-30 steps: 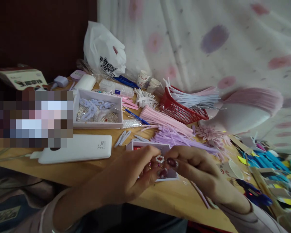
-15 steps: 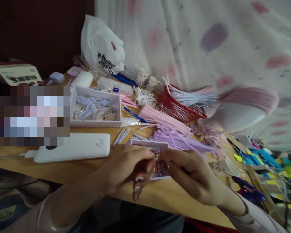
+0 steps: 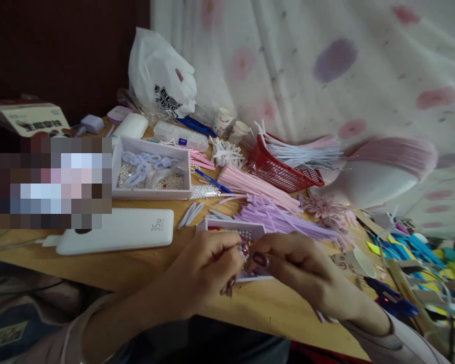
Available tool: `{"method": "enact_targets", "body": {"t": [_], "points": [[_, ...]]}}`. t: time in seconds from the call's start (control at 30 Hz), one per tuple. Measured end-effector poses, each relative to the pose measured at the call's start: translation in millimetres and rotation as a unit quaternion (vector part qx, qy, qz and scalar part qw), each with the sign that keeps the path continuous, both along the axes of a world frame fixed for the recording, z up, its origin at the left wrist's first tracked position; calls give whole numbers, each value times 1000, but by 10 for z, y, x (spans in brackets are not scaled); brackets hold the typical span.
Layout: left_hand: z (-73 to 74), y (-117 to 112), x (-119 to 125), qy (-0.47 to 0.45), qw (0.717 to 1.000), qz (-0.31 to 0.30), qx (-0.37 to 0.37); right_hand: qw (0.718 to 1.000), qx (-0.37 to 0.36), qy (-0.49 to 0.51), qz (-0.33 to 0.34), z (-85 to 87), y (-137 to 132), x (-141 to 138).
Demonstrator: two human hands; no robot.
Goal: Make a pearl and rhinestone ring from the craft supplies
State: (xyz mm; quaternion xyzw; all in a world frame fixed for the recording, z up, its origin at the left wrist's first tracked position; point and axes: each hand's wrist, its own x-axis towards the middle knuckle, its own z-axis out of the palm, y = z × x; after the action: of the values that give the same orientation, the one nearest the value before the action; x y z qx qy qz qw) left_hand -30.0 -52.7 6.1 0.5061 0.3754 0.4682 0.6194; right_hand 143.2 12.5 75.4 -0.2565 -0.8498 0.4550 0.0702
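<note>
My left hand (image 3: 208,270) and my right hand (image 3: 307,268) meet fingertip to fingertip over a small white box (image 3: 263,232) of pearl beads (image 3: 245,234). Both are closed in a pinch. Whatever sits between the fingers is too small and too hidden to name. Dark red polished nails show on both. Bundles of purple pipe cleaners (image 3: 284,220) and pink pipe cleaners (image 3: 256,186) lie just behind the box, with short pale folded pieces (image 3: 190,215) to its left.
A white power bank (image 3: 125,232) and a larger bead box (image 3: 151,193) stand on the left. Farther back are a red basket (image 3: 284,167), paper cups (image 3: 238,132) and a plastic bag (image 3: 163,76). A glue gun (image 3: 390,298) and a tipped cup (image 3: 358,263) lie at right.
My left fingers have curled in more tightly, and the right fingertips have shifted slightly. The view has moved a little; the things on the table stay where they were.
</note>
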Motion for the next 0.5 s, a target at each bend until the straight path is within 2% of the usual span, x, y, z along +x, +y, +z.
{"method": "enact_targets", "body": {"t": [0.03, 0.1, 0.13, 0.17, 0.2, 0.23, 0.27, 0.3, 0.37, 0.43, 0.5], "points": [[3, 24, 12, -102, 988, -59, -100, 994, 104, 9, 40, 6, -15, -8], [-2, 59, 21, -229, 928, -169, -242, 960, 261, 35, 101, 1, -33, -20], [-5, 62, 18, -250, 914, -184, -260, 947, 295, 49, 114, -5, -36, -22], [-4, 53, 10, -237, 924, -166, -250, 946, 297, 53, 114, -11, -35, -21], [2, 31, -2, -194, 950, -124, -212, 956, 271, 47, 104, -15, -33, -17], [11, -1, -17, -119, 980, -51, -152, 969, 229, 35, 86, -15, -29, -10], [23, -37, -32, -28, 996, 26, -79, 981, 182, 22, 63, -13, -25, 0], [36, -72, -48, 58, 996, 60, -14, 990, 136, 7, 38, -9, -21, 12], [52, -126, -72, 185, 973, 93, 106, 998, 63, -9, -10, 1, -14, 35], [59, -150, -83, 247, 941, 115, 200, 999, 26, -2, -34, 11, -12, 52], [66, -150, -79, 250, 934, 124, 223, 999, 25, 7, -25, 21, -15, 56]]}}
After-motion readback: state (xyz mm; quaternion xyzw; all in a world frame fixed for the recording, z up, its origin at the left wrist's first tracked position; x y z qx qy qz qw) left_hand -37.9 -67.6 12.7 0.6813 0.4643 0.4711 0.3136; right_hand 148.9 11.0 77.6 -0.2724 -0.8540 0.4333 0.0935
